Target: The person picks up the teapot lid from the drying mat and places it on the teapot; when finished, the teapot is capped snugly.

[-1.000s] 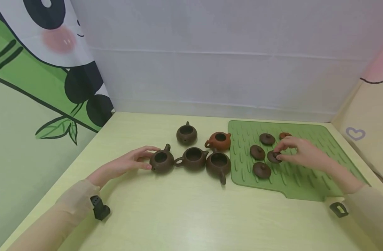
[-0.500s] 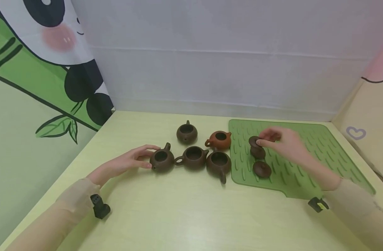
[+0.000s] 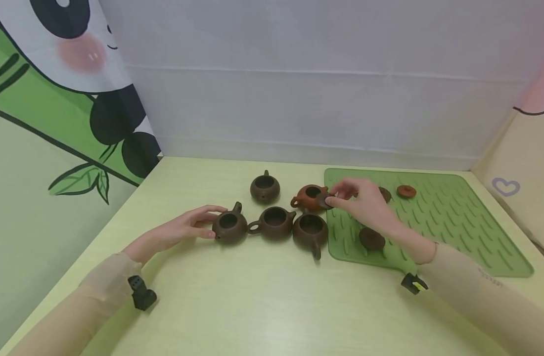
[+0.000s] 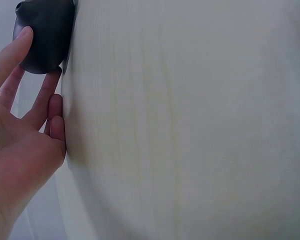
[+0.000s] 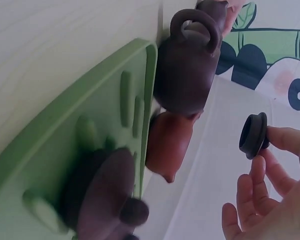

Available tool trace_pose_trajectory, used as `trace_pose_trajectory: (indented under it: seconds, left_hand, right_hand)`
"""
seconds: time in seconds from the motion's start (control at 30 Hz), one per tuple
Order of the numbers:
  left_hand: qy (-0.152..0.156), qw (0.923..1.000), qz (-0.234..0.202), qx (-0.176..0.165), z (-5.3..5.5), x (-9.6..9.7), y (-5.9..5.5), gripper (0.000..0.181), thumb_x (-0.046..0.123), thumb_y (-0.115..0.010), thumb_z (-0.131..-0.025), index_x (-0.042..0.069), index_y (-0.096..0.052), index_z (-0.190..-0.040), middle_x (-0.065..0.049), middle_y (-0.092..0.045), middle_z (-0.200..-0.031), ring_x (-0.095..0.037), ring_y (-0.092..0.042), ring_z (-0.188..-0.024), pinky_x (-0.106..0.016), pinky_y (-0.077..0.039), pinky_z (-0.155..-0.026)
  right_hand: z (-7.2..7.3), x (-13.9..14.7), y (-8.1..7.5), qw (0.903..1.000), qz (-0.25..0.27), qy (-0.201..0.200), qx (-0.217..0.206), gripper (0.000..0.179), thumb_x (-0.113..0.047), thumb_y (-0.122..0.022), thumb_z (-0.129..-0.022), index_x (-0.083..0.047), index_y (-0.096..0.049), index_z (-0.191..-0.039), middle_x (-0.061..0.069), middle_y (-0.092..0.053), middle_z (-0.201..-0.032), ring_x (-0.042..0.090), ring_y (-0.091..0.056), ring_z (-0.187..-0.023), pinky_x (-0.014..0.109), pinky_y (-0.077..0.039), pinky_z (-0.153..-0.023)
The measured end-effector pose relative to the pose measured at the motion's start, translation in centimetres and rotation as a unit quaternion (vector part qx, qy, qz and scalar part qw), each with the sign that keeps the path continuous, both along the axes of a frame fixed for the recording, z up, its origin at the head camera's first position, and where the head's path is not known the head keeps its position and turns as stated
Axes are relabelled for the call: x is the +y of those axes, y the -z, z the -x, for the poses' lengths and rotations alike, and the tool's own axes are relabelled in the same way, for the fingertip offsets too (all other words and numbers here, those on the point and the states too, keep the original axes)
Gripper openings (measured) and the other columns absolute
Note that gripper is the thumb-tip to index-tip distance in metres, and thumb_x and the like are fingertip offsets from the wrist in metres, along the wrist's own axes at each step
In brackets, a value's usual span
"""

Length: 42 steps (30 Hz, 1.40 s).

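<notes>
My left hand (image 3: 187, 228) holds a lidless dark brown teapot (image 3: 229, 235) by its side. In the left wrist view the thumb lies on that pot (image 4: 49, 42), with fingers at its far side and base. My right hand (image 3: 365, 202) pinches a small dark brown teapot lid (image 5: 254, 135) between thumb and fingers, off the mat. From the head, this lid (image 3: 324, 200) overlaps the reddish-brown teapot (image 3: 302, 202), whose mouth is uncovered. Between the hands stand two dark lidless teapots, one with a side-pointing spout (image 3: 276, 226) and one with its handle forward (image 3: 309, 236).
Another lidless teapot (image 3: 265, 191) stands behind the row. On the green ridged mat (image 3: 459, 217) lie a reddish lid (image 3: 406, 192) and dark lids, one near the front (image 3: 372, 239) and one partly behind my right hand (image 3: 385, 194). A white cloth (image 3: 272, 113) hangs behind the table.
My right hand has lifted a dark lid from the mat and carried it left to the reddish-brown teapot. My left hand and the teapots have stayed in place.
</notes>
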State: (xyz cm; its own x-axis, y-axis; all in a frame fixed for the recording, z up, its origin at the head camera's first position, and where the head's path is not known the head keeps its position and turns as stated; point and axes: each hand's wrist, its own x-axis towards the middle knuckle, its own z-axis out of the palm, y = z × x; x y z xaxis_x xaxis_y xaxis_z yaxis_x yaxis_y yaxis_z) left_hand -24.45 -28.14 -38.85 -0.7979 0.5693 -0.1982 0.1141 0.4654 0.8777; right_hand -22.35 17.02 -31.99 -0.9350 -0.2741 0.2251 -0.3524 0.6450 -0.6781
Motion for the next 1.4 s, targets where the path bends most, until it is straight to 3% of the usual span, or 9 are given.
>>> trace_pose_trajectory:
  seconds: [0.2,0.83,1.13,1.4]
  left_hand:
    - [0.002,1.0000,0.000,0.002,-0.2,-0.3,0.0,0.063,0.023,-0.067,-0.094,0.028,-0.039,-0.149,-0.010,-0.047,-0.152,-0.036,-0.039,-0.144,-0.051,-0.034,-0.110]
    - [-0.001,0.9999,-0.010,-0.004,-0.7,-0.7,-0.1,0.064,0.023,-0.067,-0.094,0.027,-0.038,-0.150,-0.012,-0.046,-0.153,-0.037,-0.038,-0.144,-0.055,-0.032,-0.112]
    - [-0.002,1.0000,-0.005,-0.007,-0.7,-0.7,-0.2,0.063,0.024,-0.067,-0.093,0.028,-0.039,-0.150,-0.010,-0.045,-0.154,-0.036,-0.036,-0.146,-0.057,-0.031,-0.112]
    - [0.010,0.9998,-0.012,-0.008,-0.6,-0.8,-0.1,0.063,0.022,-0.066,-0.095,0.026,-0.037,-0.151,-0.011,-0.046,-0.153,-0.034,-0.039,-0.144,-0.053,-0.031,-0.112]
  right_hand:
    - [0.0,-2.3,-0.1,0.9994,0.027,-0.018,-0.013,0.015,-0.028,-0.074,-0.089,-0.018,-0.071,-0.101,0.001,-0.068,-0.087,0.018,-0.058,-0.085,0.033,-0.043,-0.075]
    - [0.5,-9.3,0.8,0.9963,0.065,-0.052,0.017,0.010,-0.026,-0.076,-0.086,-0.021,-0.072,-0.093,-0.002,-0.065,-0.080,0.014,-0.059,-0.074,0.029,-0.046,-0.070]
    - [0.8,-13.0,1.2,0.9921,0.098,-0.071,0.034,0.008,-0.023,-0.076,-0.086,-0.021,-0.073,-0.093,-0.002,-0.068,-0.085,0.021,-0.061,-0.089,0.044,-0.049,-0.087]
    - [1.2,-15.7,2.0,0.9911,0.102,-0.077,0.037,0.010,-0.023,-0.076,-0.087,-0.020,-0.076,-0.097,-0.003,-0.069,-0.088,0.010,-0.060,-0.084,0.028,-0.048,-0.080]
